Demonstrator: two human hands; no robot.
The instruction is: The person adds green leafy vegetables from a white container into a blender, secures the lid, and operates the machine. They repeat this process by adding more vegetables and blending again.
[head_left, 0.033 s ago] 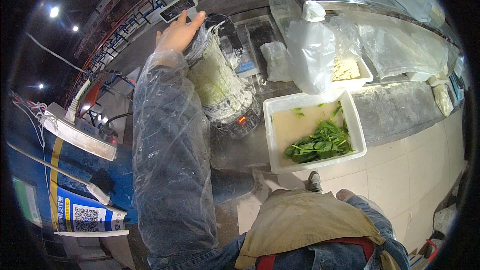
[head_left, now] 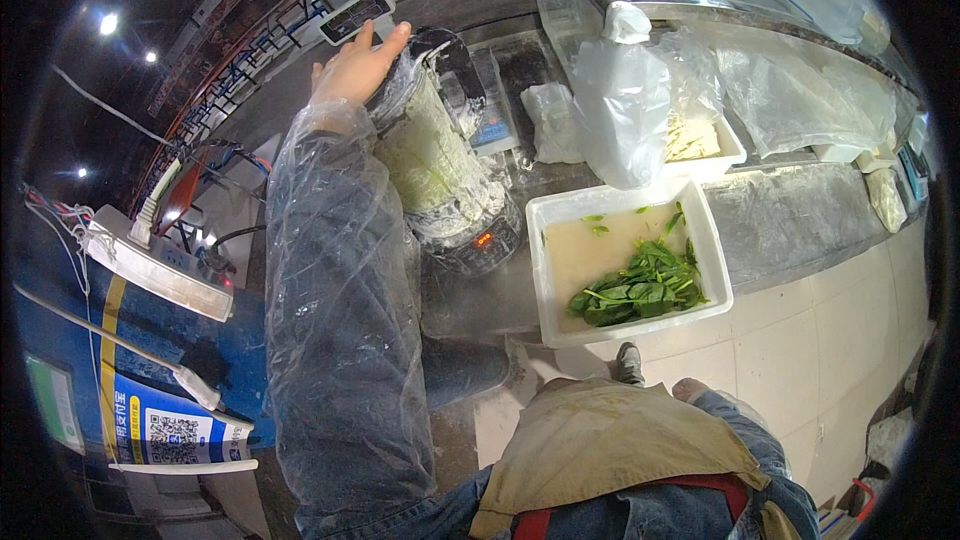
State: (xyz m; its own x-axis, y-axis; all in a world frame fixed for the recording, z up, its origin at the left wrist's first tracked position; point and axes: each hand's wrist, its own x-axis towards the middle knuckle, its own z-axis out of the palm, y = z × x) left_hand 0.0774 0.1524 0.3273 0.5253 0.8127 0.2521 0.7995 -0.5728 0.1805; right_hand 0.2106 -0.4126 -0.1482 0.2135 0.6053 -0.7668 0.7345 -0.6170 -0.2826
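Toward the upper left of the view, the person's left hand (head_left: 355,62) is resting over the top of a cylindrical, see-through blender jug (head_left: 430,160) smeared with pale green mix. Its fingers (head_left: 372,50) are spreading loosely, slightly bent, without wrapping around anything; whether the palm is pressing down, I cannot tell. A clear, crinkled plastic sleeve (head_left: 340,270) is covering that arm. The right hand is lying outside the view, so I cannot tell how its fingers are. The jug is standing on a round black base (head_left: 470,262), where a small red display (head_left: 484,239) is glowing. Just right of it, a white rectangular plastic tub (head_left: 537,265) is holding dark green leaves (head_left: 640,285) in cloudy tan liquid (head_left: 580,255). Behind the tub, a bulging white plastic bag (head_left: 620,110) is standing beside pale yellow strips (head_left: 692,140). Far left, 1 white plug (head_left: 143,228) is sitting in a long white power strip (head_left: 165,270).
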